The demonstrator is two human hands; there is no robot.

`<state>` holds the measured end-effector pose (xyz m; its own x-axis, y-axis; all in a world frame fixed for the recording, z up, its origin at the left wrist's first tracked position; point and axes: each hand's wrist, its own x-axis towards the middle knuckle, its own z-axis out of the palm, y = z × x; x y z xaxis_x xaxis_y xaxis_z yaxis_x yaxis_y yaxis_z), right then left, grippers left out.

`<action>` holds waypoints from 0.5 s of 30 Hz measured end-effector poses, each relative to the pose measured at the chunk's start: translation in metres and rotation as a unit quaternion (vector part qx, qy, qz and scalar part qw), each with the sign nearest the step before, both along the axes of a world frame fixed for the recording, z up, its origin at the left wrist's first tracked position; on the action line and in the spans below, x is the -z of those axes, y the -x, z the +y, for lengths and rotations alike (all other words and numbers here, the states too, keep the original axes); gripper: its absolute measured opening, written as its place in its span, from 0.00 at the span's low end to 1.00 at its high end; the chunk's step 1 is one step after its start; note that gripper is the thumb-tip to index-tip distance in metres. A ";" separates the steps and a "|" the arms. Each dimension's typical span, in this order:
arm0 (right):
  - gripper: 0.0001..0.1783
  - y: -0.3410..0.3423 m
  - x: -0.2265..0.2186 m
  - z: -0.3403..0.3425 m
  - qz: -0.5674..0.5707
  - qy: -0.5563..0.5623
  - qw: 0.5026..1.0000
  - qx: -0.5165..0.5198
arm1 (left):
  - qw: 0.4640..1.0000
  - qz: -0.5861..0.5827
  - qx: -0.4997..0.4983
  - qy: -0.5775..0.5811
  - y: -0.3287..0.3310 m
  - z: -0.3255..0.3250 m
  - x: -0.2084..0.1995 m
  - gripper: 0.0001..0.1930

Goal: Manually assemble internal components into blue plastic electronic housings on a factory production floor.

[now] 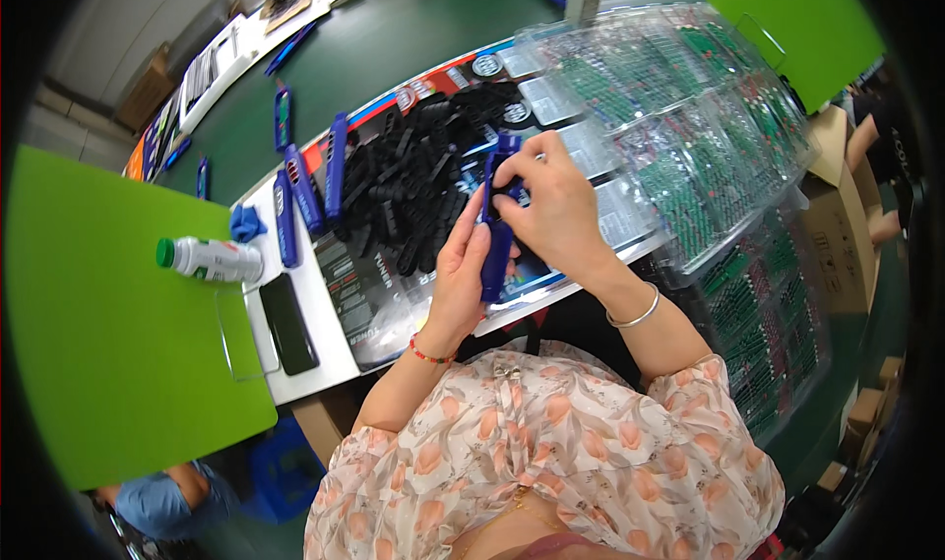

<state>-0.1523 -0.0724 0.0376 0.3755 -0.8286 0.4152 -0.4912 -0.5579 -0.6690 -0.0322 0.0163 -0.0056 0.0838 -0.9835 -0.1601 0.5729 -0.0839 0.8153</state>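
My left hand [459,277] is wrapped round the lower part of a long blue plastic housing [498,260], holding it tilted nearly upright in front of my body. My right hand [556,201] is bent over the housing's upper half, thumb and fingers closed against its inner side. Whatever lies between those fingertips is hidden; something dark shows there. Just left of the housing, a big heap of black plastic parts [418,161] is spread on printed sheets [364,299]. More blue housings stand left of the heap, among them one [336,166] and another with white lettering [284,220].
Clear trays of green circuit boards [679,97] are stacked at the right. Green panels [118,314] border the bench. A white bottle [212,259], a crumpled blue piece [246,223] and a phone [288,324] lie at left. Other people sit at lower left and far right, near a cardboard box [842,216].
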 end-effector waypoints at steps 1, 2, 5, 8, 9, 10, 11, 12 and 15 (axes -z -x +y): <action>0.10 0.002 0.000 -0.002 0.012 0.014 1.000 -0.003 | 1.000 0.001 0.006 0.022 0.000 -0.002 0.001 0.25; 0.07 0.004 -0.003 -0.004 0.014 0.020 1.000 -0.008 | 1.000 0.014 -0.003 0.006 0.002 -0.005 -0.001 0.25; 0.08 0.025 -0.017 -0.031 -0.004 -0.028 0.995 -0.093 | 0.999 0.048 -0.004 -0.001 0.003 -0.015 -0.003 0.26; 0.08 0.068 -0.020 -0.122 0.017 0.023 1.000 0.010 | 0.998 0.069 0.001 0.007 0.002 -0.022 0.000 0.27; 0.08 0.090 -0.015 -0.164 0.047 0.056 0.995 0.066 | 0.998 0.066 -0.001 0.007 0.001 -0.024 0.002 0.27; 0.08 0.115 -0.009 -0.202 0.104 0.067 0.978 0.165 | 0.998 0.065 0.001 0.006 0.002 -0.027 0.004 0.27; 0.09 0.149 0.004 -0.243 0.155 0.087 0.961 0.211 | 0.998 0.066 0.004 0.007 0.003 -0.029 0.006 0.28; 0.09 0.183 0.018 -0.280 0.205 0.107 0.938 0.257 | 0.997 0.080 -0.002 -0.008 0.004 -0.030 0.008 0.28; 0.11 0.233 0.036 -0.332 0.240 0.049 0.910 0.335 | 0.995 0.094 0.001 -0.010 0.003 -0.031 0.010 0.28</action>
<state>-0.3858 -0.4045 0.0013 -0.0439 -0.9061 0.4207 -0.9652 -0.0702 -0.2520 -0.0350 -0.0148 -0.0156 0.0484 -0.9800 -0.1930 0.7156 -0.1008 0.6912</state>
